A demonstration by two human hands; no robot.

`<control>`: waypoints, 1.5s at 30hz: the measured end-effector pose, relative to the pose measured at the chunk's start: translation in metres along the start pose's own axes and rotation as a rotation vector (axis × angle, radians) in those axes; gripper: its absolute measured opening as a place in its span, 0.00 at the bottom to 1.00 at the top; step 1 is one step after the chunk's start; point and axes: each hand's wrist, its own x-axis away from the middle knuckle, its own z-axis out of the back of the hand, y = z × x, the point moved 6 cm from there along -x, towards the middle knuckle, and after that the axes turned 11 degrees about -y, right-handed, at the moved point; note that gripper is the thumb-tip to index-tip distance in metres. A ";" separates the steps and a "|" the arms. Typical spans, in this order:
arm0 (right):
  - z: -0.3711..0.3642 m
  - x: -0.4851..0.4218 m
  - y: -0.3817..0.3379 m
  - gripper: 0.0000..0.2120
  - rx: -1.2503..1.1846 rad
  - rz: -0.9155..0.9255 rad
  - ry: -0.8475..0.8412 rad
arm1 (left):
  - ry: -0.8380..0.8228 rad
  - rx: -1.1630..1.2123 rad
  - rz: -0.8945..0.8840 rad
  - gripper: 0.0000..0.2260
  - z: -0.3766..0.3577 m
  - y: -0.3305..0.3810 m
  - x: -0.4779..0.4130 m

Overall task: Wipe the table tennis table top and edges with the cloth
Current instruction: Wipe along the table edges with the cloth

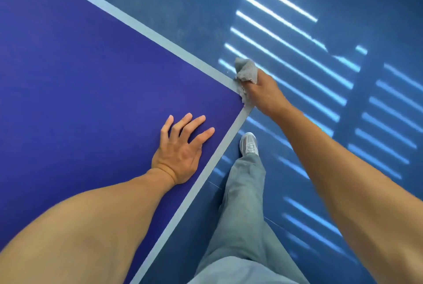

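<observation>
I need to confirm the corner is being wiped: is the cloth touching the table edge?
Touching. The head view shows the cloth, held in the right hand, pressed against the table at its corner edge, with no gap between them.

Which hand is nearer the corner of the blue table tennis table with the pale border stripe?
Right. The right hand grips the grey cloth against the corner; the left hand rests flat on the top, inward from it.

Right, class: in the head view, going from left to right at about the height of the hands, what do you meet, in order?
Table top → left hand, flat on it → cloth at the corner → right hand gripping it → floor with light stripes.
</observation>
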 end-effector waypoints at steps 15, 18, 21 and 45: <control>-0.020 -0.011 -0.030 0.08 0.301 0.000 -0.438 | -0.007 -0.005 0.016 0.23 0.012 0.000 -0.001; -0.043 -0.042 -0.066 0.10 0.289 0.055 -0.524 | -0.006 -0.028 0.023 0.22 0.012 0.000 -0.002; -0.052 -0.052 -0.076 0.10 0.234 0.087 -0.567 | -0.008 -0.040 0.037 0.22 0.011 0.002 -0.001; -0.037 -0.050 -0.064 0.23 0.200 -0.064 -0.723 | 0.210 0.334 1.186 0.22 0.091 -0.181 -0.143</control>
